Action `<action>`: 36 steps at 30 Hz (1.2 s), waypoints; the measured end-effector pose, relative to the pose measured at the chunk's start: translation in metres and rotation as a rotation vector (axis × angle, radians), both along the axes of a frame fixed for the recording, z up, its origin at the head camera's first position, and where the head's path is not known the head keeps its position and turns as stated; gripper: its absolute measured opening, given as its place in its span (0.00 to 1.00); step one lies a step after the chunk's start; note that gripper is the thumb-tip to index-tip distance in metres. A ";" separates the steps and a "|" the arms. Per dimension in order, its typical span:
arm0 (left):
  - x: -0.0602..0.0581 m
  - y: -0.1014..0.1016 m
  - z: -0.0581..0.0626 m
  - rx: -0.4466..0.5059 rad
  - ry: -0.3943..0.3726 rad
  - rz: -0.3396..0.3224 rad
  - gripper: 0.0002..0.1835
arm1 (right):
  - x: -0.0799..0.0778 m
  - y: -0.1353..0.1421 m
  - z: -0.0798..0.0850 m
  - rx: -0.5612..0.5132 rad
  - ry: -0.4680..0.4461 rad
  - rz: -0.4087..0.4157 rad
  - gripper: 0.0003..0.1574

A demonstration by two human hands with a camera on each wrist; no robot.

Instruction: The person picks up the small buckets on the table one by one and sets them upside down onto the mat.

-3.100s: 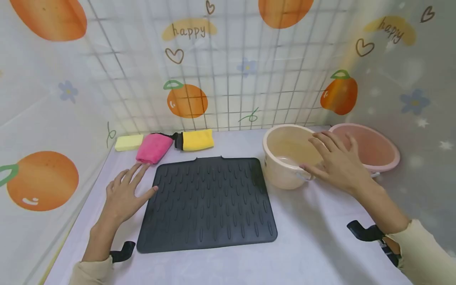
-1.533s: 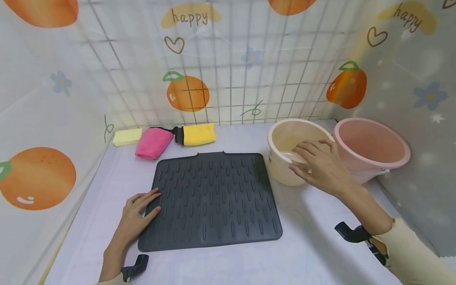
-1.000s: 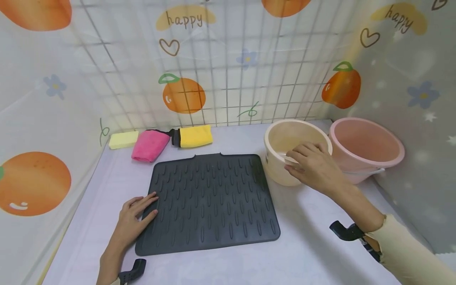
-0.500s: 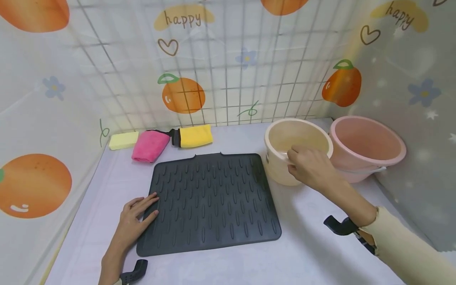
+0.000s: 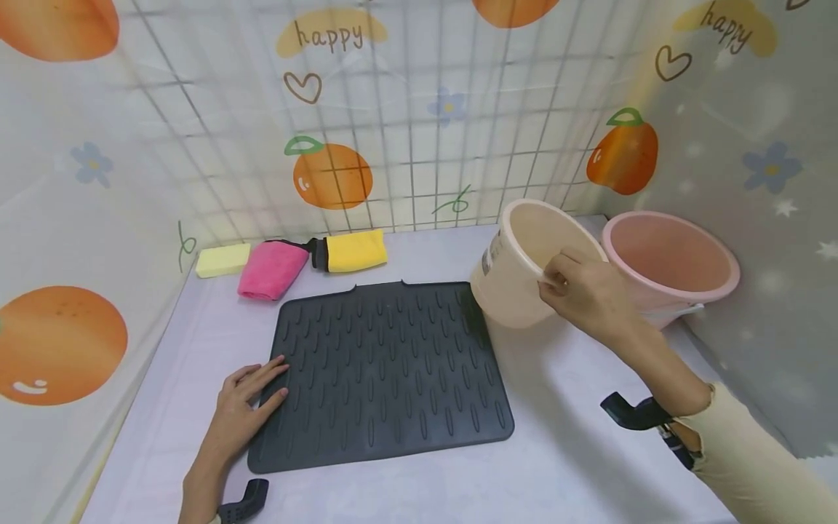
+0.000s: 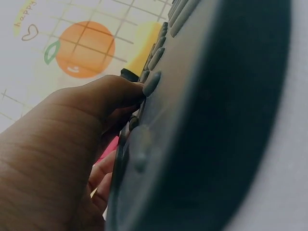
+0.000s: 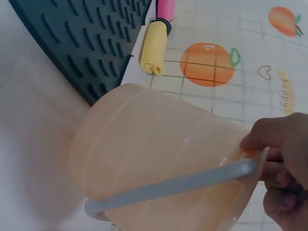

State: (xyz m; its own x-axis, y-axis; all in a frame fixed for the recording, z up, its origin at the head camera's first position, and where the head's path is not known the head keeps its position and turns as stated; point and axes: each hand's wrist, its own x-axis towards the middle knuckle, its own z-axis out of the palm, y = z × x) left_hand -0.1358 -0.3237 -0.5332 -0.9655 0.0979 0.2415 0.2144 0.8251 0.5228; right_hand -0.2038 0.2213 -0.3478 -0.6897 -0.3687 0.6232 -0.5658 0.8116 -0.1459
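Note:
My right hand pinches the near rim of a cream bucket, thumb outside and fingers inside. The bucket is tilted, its mouth leaning right and its base reaching toward the mat's far right corner. A grey handle hangs across its side in the right wrist view. At the left edge of a black ridged mat, my left hand rests with fingers extended, fingertips on the border. The left wrist view shows the thumb on the mat's ridged face.
A pink bucket stands right of the cream one. Along the back lie a pale yellow sponge, a pink cloth and a yellow cloth with black bands. A printed curtain over a wire grid closes the back.
My right hand moved down to the cream bucket's rim, gripped it and tilted the bucket, its base swinging left. My left hand came down from near the pink cloth onto the mat's edge.

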 end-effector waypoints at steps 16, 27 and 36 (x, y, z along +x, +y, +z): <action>0.002 0.003 0.004 0.017 0.022 -0.021 0.24 | 0.007 0.012 -0.002 -0.264 -0.058 -0.041 0.07; 0.000 0.005 0.002 0.048 0.012 -0.004 0.24 | 0.008 0.013 -0.007 -0.443 -0.021 -0.057 0.07; 0.001 0.001 0.007 0.016 -0.008 -0.028 0.25 | 0.013 0.012 -0.012 -0.639 -0.077 -0.092 0.09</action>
